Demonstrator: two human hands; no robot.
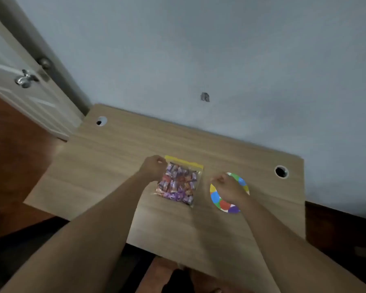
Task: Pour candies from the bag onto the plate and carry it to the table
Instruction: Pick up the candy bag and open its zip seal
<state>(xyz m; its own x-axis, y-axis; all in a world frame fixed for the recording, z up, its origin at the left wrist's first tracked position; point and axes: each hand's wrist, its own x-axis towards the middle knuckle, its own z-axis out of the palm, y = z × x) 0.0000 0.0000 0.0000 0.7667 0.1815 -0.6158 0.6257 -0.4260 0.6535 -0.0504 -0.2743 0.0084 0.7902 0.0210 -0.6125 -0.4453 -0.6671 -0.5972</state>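
A clear bag of wrapped candies [179, 183] with a yellow top strip lies flat on the wooden desk [114, 157]. My left hand [152, 168] rests at the bag's upper left corner with its fingers curled; whether it pinches the bag I cannot tell. A paper plate [219, 200] with a rim of coloured dots lies to the right of the bag. My right hand [228, 188] hovers over the plate with fingers curled, covering its middle. No candy shows on the plate.
The desk stands against a grey wall and has two round cable holes [101, 121] [281, 171]. A white door with a metal knob [25, 79] is at the far left. Brown floor lies left of the desk.
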